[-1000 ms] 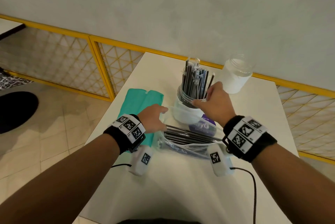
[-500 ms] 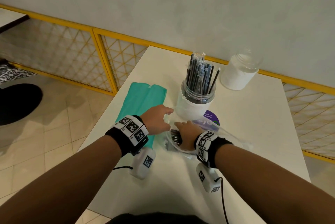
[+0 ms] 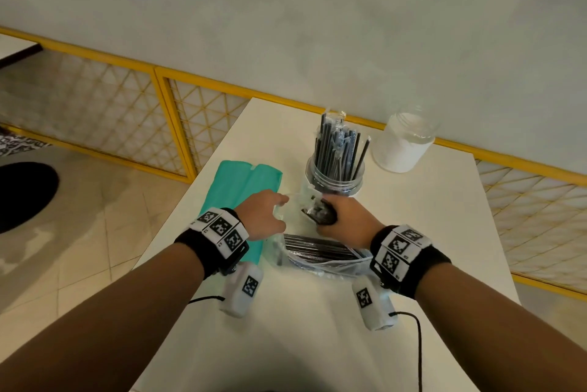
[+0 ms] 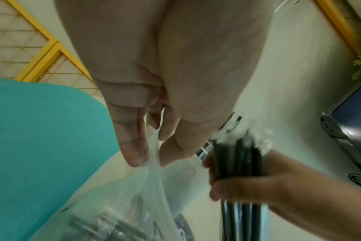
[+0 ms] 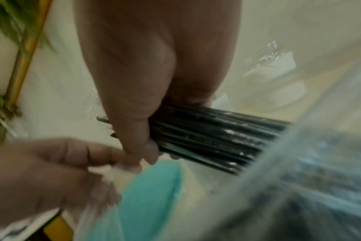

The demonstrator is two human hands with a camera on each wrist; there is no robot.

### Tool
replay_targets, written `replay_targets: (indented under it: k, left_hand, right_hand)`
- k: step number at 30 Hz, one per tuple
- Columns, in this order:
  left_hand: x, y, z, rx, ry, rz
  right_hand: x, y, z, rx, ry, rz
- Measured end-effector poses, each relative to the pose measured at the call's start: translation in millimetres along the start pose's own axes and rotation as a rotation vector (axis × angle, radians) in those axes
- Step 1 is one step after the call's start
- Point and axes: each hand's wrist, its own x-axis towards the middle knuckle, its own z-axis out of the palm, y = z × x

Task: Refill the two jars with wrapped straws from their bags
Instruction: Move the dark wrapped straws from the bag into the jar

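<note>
Handful of black straws drawn out of clear bag.

Bundle of black straws [image 3: 319, 212] was clenched in the right hand [image 3: 344, 217], fingers wrapped round it; half a second earlier that hand was down inside the clear bag [image 3: 320, 256], so another load is probably bound for the near jar [image 3: 334, 177], just beyond the fingertips. Left hand [image 3: 262, 217] pinched the bag's lip between thumb and fingers, knuckles up, holding the mouth raised. Teal bag [image 3: 241, 185] lay under the left wrist; empty jar [image 3: 405, 145] stood well beyond.
</note>
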Motion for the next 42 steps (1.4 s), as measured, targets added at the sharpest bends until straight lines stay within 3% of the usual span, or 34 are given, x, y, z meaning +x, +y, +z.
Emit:
replay_targets:
  k: [8,13,17,23,33,40,42]
  left_hand:
    - [7,0,1,-0.005,-0.009,-0.026]
    - [11,2,1,-0.006,0.002,-0.028]
    - [16,5,-1,-0.003,0.001,-0.025]
    - [20,8,-3,0.006,0.002,-0.011]
    - [23,6,-4,0.001,-0.005,-0.001]
    - [26,5,-5,-0.001,-0.023,-0.007]
    - [26,4,-4,0.001,-0.028,-0.007]
  right_hand:
    - [-8,-40,-88,0.462,0.384,-0.097]
    - [-2,-61,-141,0.61,0.719,-0.195]
    - [17,-64,-148,0.619,0.868,-0.227]
    - [39,-59,-107,0.559,0.719,-0.158]
    - [51,-33,-92,0.379,0.722,0.007]
    - [56,-5,-65,0.199,0.545,0.158]
    - [52,1,-61,0.208,0.554,0.17]
